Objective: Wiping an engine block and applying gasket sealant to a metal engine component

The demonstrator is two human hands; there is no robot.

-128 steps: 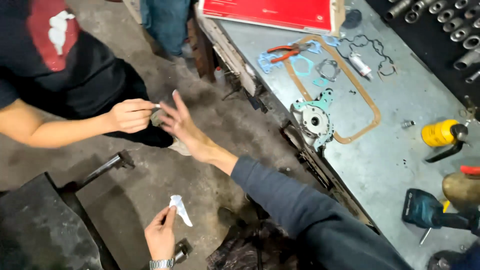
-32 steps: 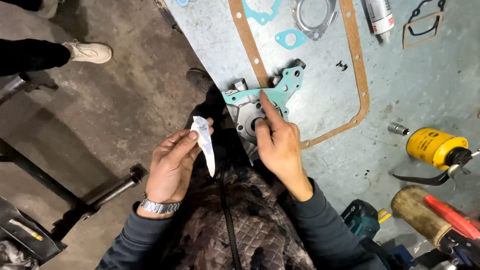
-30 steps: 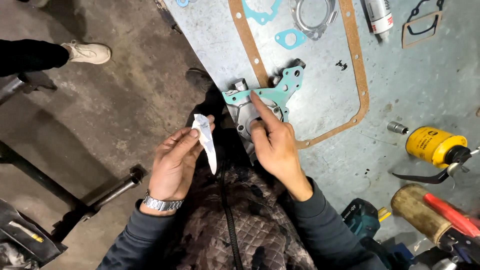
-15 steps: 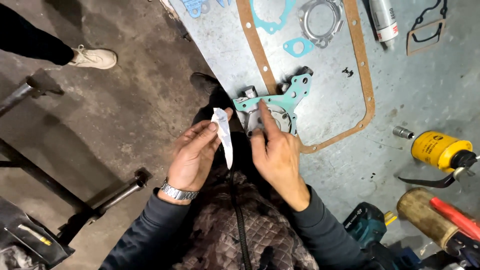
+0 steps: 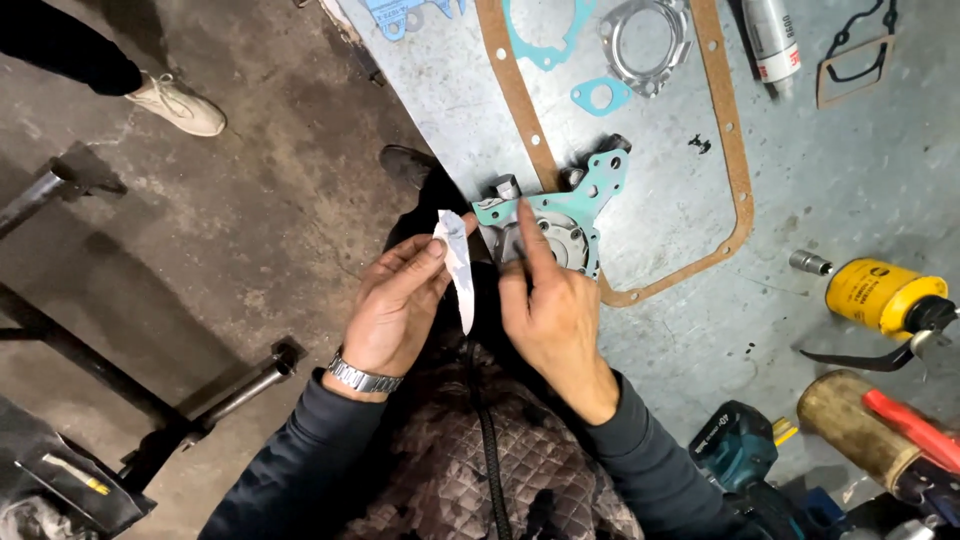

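Since half a second ago the right hand (image 5: 545, 310) has barely shifted; its forefinger still presses the teal gasket (image 5: 570, 200) onto the pump housing (image 5: 545, 235) at the bench edge (image 5: 440, 120). Left hand (image 5: 395, 305) pinches a white sealant tube (image 5: 458, 262) just beside it. Judgement: smear thinly, keeping bolt holes aligned.

A stained, dusty concrete floor (image 5: 240, 200) fills the left side, grey-brown with darker oil patches. Dark metal bars (image 5: 90, 370) of a stand cross it at the lower left. On the right runs a grey sheet-metal bench (image 5: 830, 170), scratched and spotted, its worn edge slanting from the top down toward the middle. The light is even and soft, casting only faint shadows.
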